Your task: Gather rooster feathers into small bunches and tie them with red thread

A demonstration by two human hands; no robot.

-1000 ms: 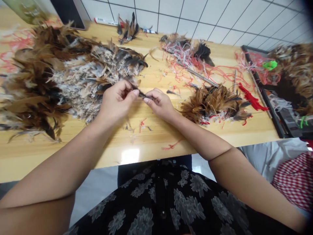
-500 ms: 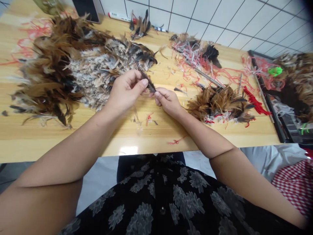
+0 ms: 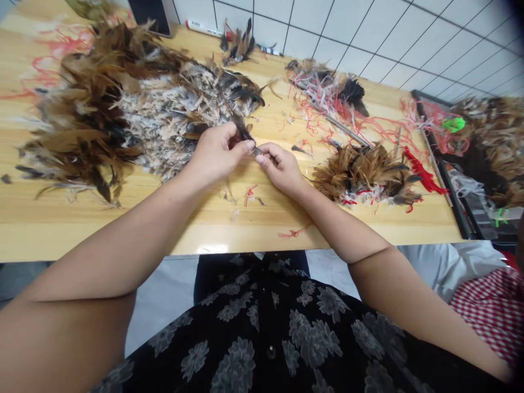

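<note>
Between my two hands, over the middle of the table, is a small dark feather (image 3: 243, 130). My left hand (image 3: 221, 150) pinches it between thumb and fingers, and its dark tip sticks up past the knuckles. My right hand (image 3: 279, 166) is closed in a pinch at the feather's lower end, close by the left fingertips. Just left of my hands spreads a large pile of brown, black and whitish feathers (image 3: 159, 114). A smaller bunch of brown feathers with red ties (image 3: 368, 174) lies right of my right hand.
Red and white strings (image 3: 323, 101) lie tangled toward the back, beside a thin rod (image 3: 344, 130). At right stands a black-edged tray (image 3: 466, 224) with more feathers. Markers (image 3: 204, 28) and a dark upright panel (image 3: 150, 16) are by the tiled wall. Red cords (image 3: 423, 172) lie near the tray.
My left hand has shifted slightly right and down, and the feather now stands more upright in its pinch. My right hand stays at its lower end. The view has moved slightly.
</note>
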